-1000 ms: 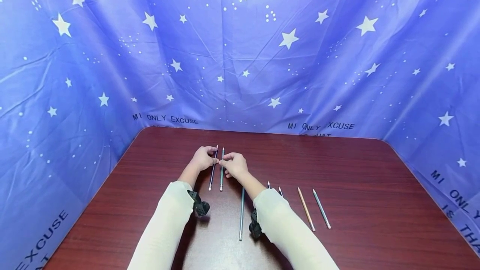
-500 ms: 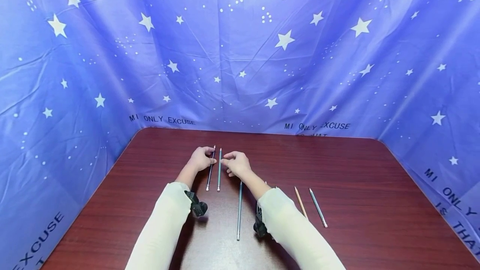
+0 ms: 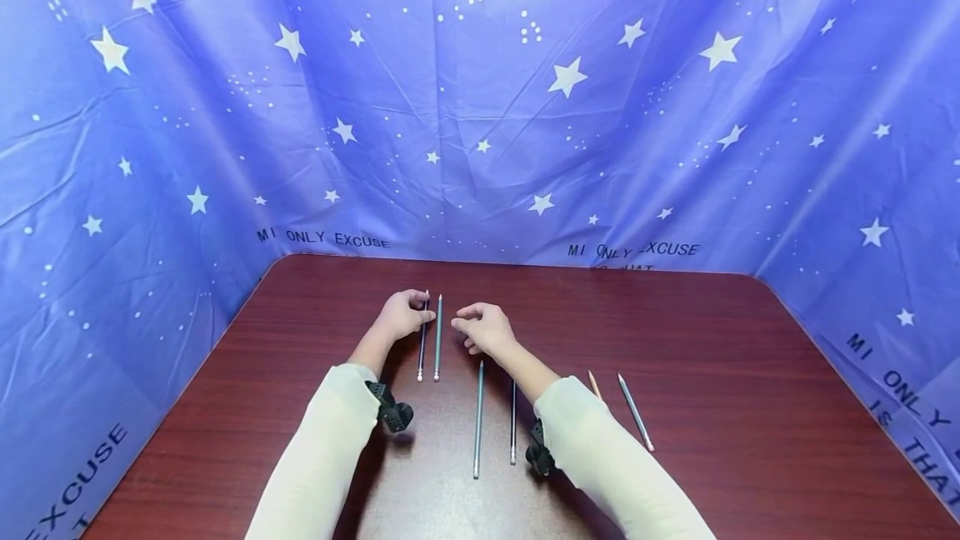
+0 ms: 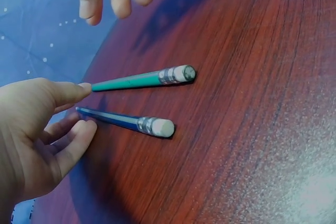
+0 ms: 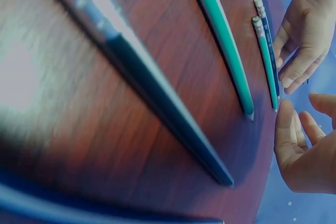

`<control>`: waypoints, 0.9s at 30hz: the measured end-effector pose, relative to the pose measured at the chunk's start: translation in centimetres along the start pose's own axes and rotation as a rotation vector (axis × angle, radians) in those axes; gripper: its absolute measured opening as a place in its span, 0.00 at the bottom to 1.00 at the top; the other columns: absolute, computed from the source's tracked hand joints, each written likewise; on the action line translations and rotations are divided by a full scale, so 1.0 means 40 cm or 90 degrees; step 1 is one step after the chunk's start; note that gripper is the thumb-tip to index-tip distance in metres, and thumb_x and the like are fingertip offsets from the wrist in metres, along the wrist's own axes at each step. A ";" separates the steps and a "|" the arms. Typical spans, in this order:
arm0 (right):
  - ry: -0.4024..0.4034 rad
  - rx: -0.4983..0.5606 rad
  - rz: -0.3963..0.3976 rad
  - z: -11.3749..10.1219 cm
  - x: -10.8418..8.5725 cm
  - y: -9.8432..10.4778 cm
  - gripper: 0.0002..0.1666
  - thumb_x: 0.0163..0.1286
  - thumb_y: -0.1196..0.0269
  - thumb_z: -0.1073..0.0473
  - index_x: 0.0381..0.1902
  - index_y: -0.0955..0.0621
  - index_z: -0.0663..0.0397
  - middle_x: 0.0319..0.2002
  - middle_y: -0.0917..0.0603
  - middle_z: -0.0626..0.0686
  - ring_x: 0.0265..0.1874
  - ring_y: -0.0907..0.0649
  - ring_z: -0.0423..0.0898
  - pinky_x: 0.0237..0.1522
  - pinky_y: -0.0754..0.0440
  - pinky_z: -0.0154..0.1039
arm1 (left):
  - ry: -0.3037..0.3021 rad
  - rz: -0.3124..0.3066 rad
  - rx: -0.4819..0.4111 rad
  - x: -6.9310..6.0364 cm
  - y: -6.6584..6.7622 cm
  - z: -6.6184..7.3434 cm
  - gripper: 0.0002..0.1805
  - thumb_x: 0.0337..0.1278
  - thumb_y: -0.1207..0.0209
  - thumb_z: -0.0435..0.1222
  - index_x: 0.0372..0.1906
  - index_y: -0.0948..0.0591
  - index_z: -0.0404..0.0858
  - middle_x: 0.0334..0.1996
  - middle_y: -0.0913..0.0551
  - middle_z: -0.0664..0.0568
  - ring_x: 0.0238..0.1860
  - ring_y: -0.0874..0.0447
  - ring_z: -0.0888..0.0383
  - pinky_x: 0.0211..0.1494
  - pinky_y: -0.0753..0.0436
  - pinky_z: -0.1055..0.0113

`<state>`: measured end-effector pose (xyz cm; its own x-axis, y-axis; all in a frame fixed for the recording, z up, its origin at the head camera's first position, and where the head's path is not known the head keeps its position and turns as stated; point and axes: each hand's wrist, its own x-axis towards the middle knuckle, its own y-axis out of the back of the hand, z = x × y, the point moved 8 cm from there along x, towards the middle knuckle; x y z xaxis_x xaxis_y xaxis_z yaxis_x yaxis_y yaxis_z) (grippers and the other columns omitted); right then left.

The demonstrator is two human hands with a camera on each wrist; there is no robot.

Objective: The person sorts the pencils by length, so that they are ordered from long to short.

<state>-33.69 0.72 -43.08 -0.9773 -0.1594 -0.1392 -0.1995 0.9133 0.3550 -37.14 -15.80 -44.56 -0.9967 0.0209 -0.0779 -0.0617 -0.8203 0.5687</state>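
Observation:
My left hand (image 3: pixel 401 315) holds a dark blue pencil (image 3: pixel 422 352) between thumb and fingers near its point. Its eraser end (image 4: pixel 162 127) faces me on the tabletop. Just right of it, almost parallel, lies a green pencil (image 3: pixel 438 344); my left thumb reaches to its side in the left wrist view. My right hand (image 3: pixel 486 329) hovers right of this pair, fingers loosely bent, with nothing between them. Nearer to me lie another green pencil (image 3: pixel 478 423) and a dark pencil (image 3: pixel 513 423), the latter partly behind my right wrist.
On the right, an orange pencil (image 3: pixel 595 385) is mostly hidden by my right sleeve, beside a light blue pencil (image 3: pixel 635 411). A blue pencil (image 5: pixel 79 208) shows at the right wrist view's bottom edge. Starry blue curtains (image 3: pixel 480 107) surround the dark red table (image 3: pixel 675 323).
My right hand has left the green pencil and moved right. The dark blue pencil's eraser end has swung toward the green one. My right forearm now uncovers the dark pencil and covers the orange one more.

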 end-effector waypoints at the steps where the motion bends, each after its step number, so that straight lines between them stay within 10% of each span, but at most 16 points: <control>1: 0.000 0.000 -0.001 -0.001 -0.002 0.005 0.17 0.62 0.36 0.59 0.46 0.20 0.62 0.35 0.15 0.64 0.14 0.23 0.39 0.17 0.19 0.34 | 0.003 -0.001 -0.018 0.001 0.001 0.000 0.24 0.53 0.39 0.32 0.56 0.26 0.29 0.48 0.23 0.35 0.29 0.19 0.55 0.33 0.17 0.68; 14: 0.018 -0.015 0.000 -0.002 -0.028 0.064 0.18 0.61 0.36 0.60 0.47 0.21 0.64 0.36 0.15 0.65 0.14 0.23 0.39 0.17 0.19 0.35 | -0.016 0.025 0.005 -0.017 0.023 0.056 0.23 0.55 0.39 0.37 0.55 0.24 0.31 0.48 0.22 0.37 0.26 0.21 0.54 0.26 0.20 0.70; 20: 0.018 -0.023 0.004 -0.003 -0.048 0.087 0.19 0.61 0.36 0.60 0.48 0.21 0.65 0.35 0.15 0.64 0.15 0.23 0.39 0.19 0.17 0.38 | -0.058 0.034 0.036 -0.040 0.017 0.100 0.22 0.54 0.39 0.38 0.52 0.23 0.31 0.44 0.18 0.39 0.43 0.19 0.49 0.47 0.20 0.60; 27: 0.022 -0.043 0.016 0.001 -0.065 0.113 0.19 0.60 0.36 0.59 0.48 0.20 0.64 0.31 0.15 0.61 0.15 0.22 0.41 0.18 0.18 0.37 | -0.073 0.009 0.014 -0.061 -0.005 0.121 0.23 0.54 0.38 0.38 0.53 0.23 0.30 0.42 0.18 0.40 0.35 0.18 0.49 0.37 0.19 0.66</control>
<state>-32.06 5.28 -41.16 -0.9836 -0.1510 -0.0984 -0.1786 0.8902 0.4190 -34.97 -12.90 -40.52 -0.9968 0.0758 0.0243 -0.0471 -0.8079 0.5875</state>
